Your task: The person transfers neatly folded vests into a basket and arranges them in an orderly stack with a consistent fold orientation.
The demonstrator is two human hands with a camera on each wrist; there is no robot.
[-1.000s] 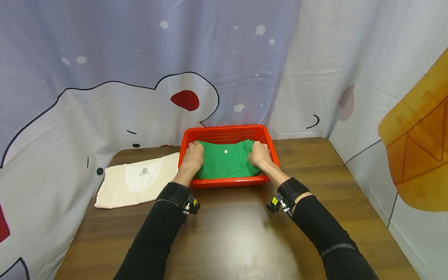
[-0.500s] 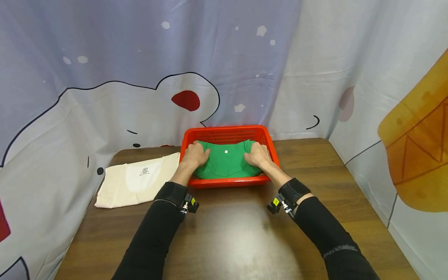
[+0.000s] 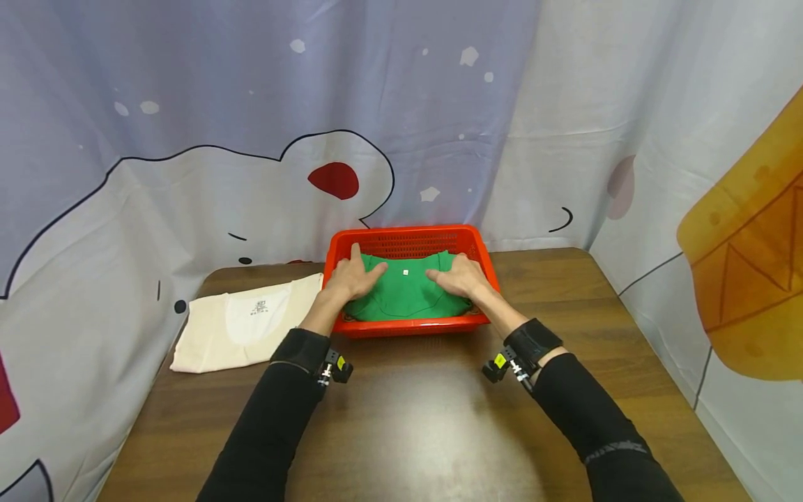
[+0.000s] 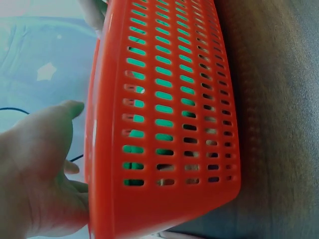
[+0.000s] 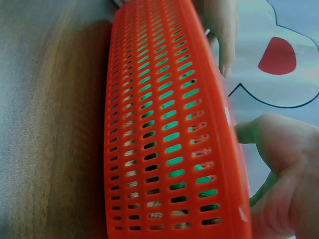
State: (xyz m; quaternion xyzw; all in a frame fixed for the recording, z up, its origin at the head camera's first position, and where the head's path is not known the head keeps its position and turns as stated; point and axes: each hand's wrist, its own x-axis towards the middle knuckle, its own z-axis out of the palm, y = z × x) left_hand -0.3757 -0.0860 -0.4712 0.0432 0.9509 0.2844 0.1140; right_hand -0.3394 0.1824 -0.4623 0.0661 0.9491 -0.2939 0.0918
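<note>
A folded green T-shirt [image 3: 404, 296] with a small white neck label lies in the red plastic basket [image 3: 410, 326]. On its left end is my left hand [image 3: 351, 280], thumb spread inward over the cloth and index finger pointing at the basket's back. Opposite it, my right hand [image 3: 463, 277] rests at the shirt's right end, thumb stretched toward the middle and other fingers mostly hidden. Through the slotted basket wall [image 4: 164, 94] in the left wrist view, green cloth shows high up. The right wrist view has the right thumb [image 5: 249, 132] just over the basket rim.
A folded cream garment [image 3: 201, 338] with a printed white panel lies left of the basket, close to its side. Everything stands on a brown wooden table [image 3: 401, 418]. A patterned curtain [image 3: 426, 104] hangs right behind the table's back edge.
Both hands have loosened from the green T-shirt's ends. Their fingers were curled; the thumbs now spread inward over the cloth, and the left index finger has straightened. Shirt and basket stay put.
</note>
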